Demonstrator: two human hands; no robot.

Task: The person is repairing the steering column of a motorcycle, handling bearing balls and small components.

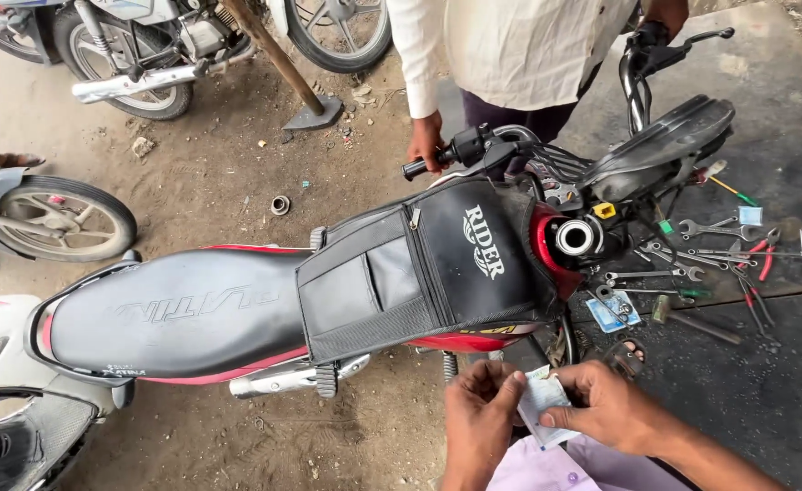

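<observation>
Both my hands are at the bottom of the view, holding a small whitish paper packet (542, 400) between them. My left hand (478, 420) pinches its left edge, and my right hand (606, 407) grips its right side with thumb on top. Just beyond them lies a red motorcycle (474, 344) with a black seat (183, 314) and a black tank cover (419, 268). Its fuel filler opening (576, 237) has no cap on it. Another person in a white shirt (510, 45) stands across the bike, one hand (426, 141) on the handlebar grip.
Spanners, pliers and a hammer (696, 320) lie scattered on the dark ground to the right of the bike. Other motorcycles' wheels (60, 218) stand at the left and top. A white scooter (1, 364) is at bottom left. A small metal ring (280, 205) lies on the dirt.
</observation>
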